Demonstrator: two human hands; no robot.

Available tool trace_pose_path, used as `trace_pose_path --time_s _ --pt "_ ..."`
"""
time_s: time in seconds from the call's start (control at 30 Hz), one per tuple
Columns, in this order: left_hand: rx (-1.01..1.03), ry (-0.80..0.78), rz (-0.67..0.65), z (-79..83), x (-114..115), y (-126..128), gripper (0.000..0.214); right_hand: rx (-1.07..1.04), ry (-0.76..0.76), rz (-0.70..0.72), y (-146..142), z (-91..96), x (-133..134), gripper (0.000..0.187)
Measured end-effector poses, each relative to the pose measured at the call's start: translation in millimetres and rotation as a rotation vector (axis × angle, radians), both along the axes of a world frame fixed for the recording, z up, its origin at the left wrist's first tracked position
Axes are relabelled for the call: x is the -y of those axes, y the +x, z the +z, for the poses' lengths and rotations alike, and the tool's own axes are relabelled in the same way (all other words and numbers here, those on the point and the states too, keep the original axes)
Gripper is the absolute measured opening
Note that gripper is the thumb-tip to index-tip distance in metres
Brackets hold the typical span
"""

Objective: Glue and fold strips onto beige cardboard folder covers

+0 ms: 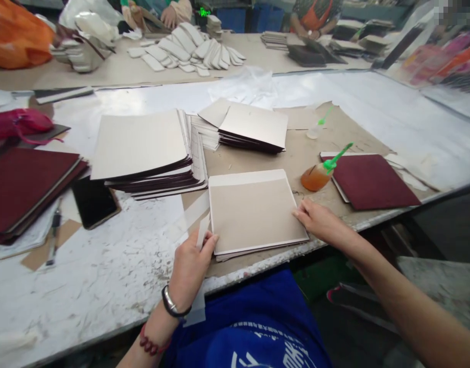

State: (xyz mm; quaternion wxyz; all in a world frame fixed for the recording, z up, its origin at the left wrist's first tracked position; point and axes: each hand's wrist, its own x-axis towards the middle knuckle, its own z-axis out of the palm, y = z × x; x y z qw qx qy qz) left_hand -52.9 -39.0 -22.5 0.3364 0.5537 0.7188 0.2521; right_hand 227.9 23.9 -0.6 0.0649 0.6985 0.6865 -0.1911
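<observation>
- The left hand [191, 260] is closed around a narrow, papery white strip [203, 230], thumb at the beige panel's left edge.
- The right hand [315, 217] pinches its right edge.
- The beige panel [254, 212], flat, smooth and four-cornered, lies at the table's [104, 296] near edge; its white-banded side points away from the person, long axis unclear from foreshortening.
- Beyond: a rounded amber bottle [315, 178], green-spouted; a layered pale stack [143, 138].
</observation>
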Motion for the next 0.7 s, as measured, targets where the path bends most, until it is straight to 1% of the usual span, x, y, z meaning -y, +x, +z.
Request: trace_pose_path --time_s 0.1,0.23,0.3,0.4,0.57,0.7 --pt "0.004 -0.003 0.014 -0.1 -1.1 -0.6 0.030 0.006 0.008 -0.007 -2.3 4.1 2.5 0.015" --pt "-0.018 -0.058 0.040 -1.0 -3.5 -2.6 0.035 -0.002 0.003 -0.021 -4.8 8.0 4.7 0.014" --pt "-0.045 -0.087 0.046 -1.5 -3.8 -3.1 0.037 -0.011 0.001 -0.026 -5.1 8.4 5.1 0.014" --pt "-0.070 -0.090 0.036 -3.0 -3.9 -3.6 0.035 -0.018 0.000 -0.029 -4.4 6.9 4.6 0.014" --pt "-0.067 0.002 0.030 -5.3 -3.9 -3.4 0.032 -0.005 0.001 -0.020 -3.1 3.7 3.2 0.014" --pt "-0.090 0.092 -0.048 -1.0 -1.3 1.6 0.027 -0.006 0.006 0.016 -2.9 4.0 5.3 0.015"
